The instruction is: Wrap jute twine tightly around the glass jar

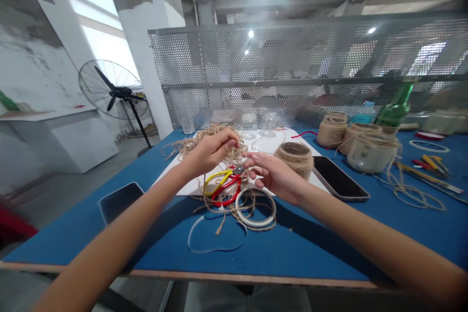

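My left hand [214,151] is raised above the twine heap, fingers curled in and thumb against them; whatever is between them is hidden. To its right, my right hand [274,175] has its index finger stretched forward and its other fingers loosely bent apart. Below and between the hands lie scissors [223,187] with one yellow and one red handle, their blades near my right fingertips. Loose jute twine [210,139] is heaped behind my left hand. A twine-wrapped jar [295,158] stands just beyond my right hand. A tape roll [256,223] lies in front of the scissors.
Clear jars [249,126] stand at the back on white paper [318,175]. A phone [340,179], more wrapped jars [332,131], a green bottle [397,105] and cutters [433,163] are on the right. A dark flat device [119,200] lies left. A mesh partition [234,68] borders the blue table.
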The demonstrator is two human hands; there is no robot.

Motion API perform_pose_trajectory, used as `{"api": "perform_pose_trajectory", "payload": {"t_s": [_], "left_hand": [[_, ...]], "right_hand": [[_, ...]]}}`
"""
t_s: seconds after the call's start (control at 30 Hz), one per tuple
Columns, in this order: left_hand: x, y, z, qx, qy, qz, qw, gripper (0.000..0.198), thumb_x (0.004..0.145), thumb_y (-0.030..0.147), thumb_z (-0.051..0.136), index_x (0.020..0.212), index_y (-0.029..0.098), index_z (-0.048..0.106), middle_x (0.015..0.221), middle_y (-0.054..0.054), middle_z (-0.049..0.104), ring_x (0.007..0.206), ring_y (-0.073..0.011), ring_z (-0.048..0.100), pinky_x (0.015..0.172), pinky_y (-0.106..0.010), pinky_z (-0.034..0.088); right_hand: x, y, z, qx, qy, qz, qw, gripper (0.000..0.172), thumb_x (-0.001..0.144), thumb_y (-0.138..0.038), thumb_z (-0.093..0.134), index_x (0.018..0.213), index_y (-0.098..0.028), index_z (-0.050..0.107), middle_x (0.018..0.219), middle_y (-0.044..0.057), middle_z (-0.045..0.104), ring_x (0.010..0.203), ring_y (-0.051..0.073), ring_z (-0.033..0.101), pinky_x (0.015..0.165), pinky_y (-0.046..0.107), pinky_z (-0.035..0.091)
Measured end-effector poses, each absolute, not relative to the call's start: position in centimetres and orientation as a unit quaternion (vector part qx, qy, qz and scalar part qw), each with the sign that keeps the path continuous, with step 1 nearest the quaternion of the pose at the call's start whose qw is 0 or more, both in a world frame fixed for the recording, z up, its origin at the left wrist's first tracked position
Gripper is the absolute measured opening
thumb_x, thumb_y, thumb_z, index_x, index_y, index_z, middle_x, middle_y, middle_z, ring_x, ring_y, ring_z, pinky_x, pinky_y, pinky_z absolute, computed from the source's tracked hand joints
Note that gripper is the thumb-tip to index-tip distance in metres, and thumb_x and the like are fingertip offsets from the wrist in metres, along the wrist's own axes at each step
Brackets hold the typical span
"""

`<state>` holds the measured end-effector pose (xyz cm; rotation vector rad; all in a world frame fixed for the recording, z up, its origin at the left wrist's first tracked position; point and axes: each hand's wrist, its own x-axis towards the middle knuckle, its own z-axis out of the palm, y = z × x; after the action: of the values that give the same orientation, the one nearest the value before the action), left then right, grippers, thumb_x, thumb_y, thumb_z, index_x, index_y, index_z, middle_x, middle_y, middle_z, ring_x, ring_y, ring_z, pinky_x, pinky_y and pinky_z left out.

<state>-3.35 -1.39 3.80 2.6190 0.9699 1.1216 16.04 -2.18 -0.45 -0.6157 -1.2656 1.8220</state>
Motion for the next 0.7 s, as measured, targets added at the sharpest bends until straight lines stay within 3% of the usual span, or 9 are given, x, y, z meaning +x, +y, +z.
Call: {"api": "perform_pose_trajectory", "payload": {"t_s": [0.13,0.2,0.43,0.6,0.7], "left_hand": [[-3.7,-1.7,3.8,0.877,0.334,0.343,0.042,0.021,0.091,0.028,0.032,0.086,0.017,0.050,0.073,0.001,0.054,0.060,-0.0084,0.048,0.059,-0.020,0.037],[-4.1,-1.7,3.9,0.886,0.350,0.304,0.014,0.022,0.091,0.028,0.033,0.087,0.017,0.051,0.075,0.000,0.056,0.060,-0.0085,0.049,0.060,-0.020,0.036],[-5.2,-1.9,4.2,0.897,0.396,0.196,-0.015,0.029,0.089,0.038,0.036,0.089,0.018,0.057,0.062,0.002,0.056,0.054,-0.0098,0.048,0.055,-0.020,0.032],[-5.1,-2.6,4.8,0.903,0.383,0.188,0.059,0.037,0.086,0.044,0.040,0.080,0.016,0.063,0.063,0.000,0.059,0.055,-0.0092,0.048,0.054,-0.019,0.033],[-5.5,-2.8,5.4,0.894,0.384,0.179,0.142,0.041,0.086,0.045,0.038,0.075,0.014,0.064,0.064,-0.001,0.058,0.057,-0.0097,0.048,0.054,-0.019,0.035]], "right_hand": [[16.1,-2.0,-0.6,-0.235,-0.488,0.710,0.450,0.015,0.076,-0.029,0.059,0.081,-0.016,0.054,0.065,-0.004,0.049,0.042,0.000,0.032,0.033,0.013,0.018],[16.1,-2.2,-0.6,-0.240,-0.505,0.685,0.466,0.015,0.077,-0.030,0.057,0.078,-0.016,0.053,0.064,-0.004,0.050,0.040,0.000,0.030,0.032,0.014,0.015],[16.8,-2.7,-0.4,-0.297,-0.641,0.508,0.493,0.023,0.083,-0.035,0.046,0.093,-0.017,0.058,0.080,0.002,0.060,0.041,0.002,0.040,0.033,0.017,0.022],[17.4,-2.8,-0.3,-0.360,-0.727,0.316,0.492,0.026,0.085,-0.036,0.043,0.079,-0.016,0.058,0.060,-0.002,0.053,0.041,0.004,0.039,0.042,0.019,0.029],[17.5,-3.1,-0.2,-0.370,-0.752,0.264,0.478,0.028,0.087,-0.035,0.039,0.074,-0.016,0.055,0.056,-0.003,0.049,0.045,0.005,0.039,0.046,0.020,0.030]]}}
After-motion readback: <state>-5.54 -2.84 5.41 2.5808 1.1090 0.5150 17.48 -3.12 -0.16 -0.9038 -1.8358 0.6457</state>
